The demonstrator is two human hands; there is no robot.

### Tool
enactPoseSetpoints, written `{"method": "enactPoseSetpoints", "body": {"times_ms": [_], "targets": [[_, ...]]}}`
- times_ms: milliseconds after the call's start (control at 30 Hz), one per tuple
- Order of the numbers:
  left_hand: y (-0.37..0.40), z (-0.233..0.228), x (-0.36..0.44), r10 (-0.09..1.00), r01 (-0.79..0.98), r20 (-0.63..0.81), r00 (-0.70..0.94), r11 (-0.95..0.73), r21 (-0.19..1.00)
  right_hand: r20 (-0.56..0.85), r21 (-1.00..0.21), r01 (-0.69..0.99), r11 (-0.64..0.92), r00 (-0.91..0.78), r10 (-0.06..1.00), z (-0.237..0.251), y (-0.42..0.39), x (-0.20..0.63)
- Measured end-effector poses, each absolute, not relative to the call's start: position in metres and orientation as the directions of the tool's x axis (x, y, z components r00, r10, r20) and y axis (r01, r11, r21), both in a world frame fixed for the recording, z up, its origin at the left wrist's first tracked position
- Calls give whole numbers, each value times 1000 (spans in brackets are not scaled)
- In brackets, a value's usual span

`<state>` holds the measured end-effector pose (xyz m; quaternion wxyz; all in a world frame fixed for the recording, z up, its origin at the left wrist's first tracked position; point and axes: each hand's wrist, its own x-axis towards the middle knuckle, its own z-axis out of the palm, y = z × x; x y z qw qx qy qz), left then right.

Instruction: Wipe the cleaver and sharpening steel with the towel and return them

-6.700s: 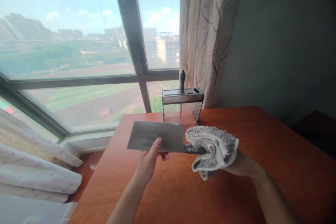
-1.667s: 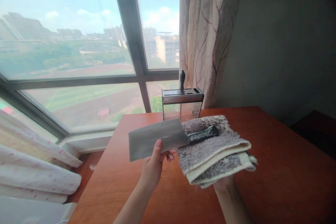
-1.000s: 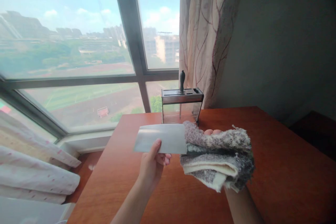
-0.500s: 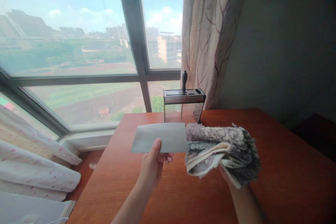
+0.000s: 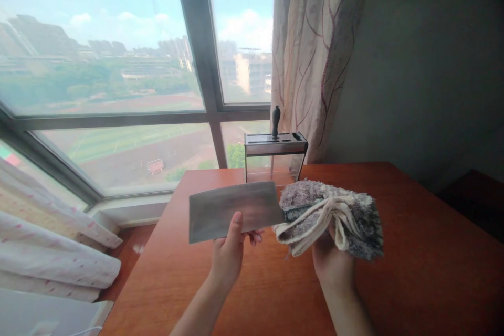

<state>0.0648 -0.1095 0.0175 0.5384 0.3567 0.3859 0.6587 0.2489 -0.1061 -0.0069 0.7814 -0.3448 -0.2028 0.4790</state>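
The knife (image 5: pixel 230 201) is now tilting, left end lower, so the towel (image 5: pixel 346 210) seems to be meeting its handle (image 5: pixel 292 213) at a new angle. The left hand (image 5: pixel 228 258) is pinching the blade (image 5: pixel 208 215); the right hand (image 5: pixel 334 261) is clutching the towel from below. Both are hovering over the table (image 5: pixel 275 294), nearer than the knife holder (image 5: pixel 255 149). Against the earlier frame, the blade is looking darker and more of the right hand is showing.
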Motion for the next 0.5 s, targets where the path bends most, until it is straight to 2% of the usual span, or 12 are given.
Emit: {"method": "enactPoseSetpoints", "body": {"times_ms": [100,233,367,500], "targets": [[-110,17,64,982,-423,82,-170,-148,894,-84,-592,-755,281,405,911,-5,-108,239],[-108,18,63,981,-444,53,-188,-134,886,-204,-445,-888,115,225,953,-11,-112,241],[-107,15,63,981,-489,4,-196,-101,866,-224,-424,-905,41,148,963,-19,-116,240],[-107,8,67,994,-502,-54,-90,2,865,-148,-487,-873,28,114,983,-20,-119,228]]}}
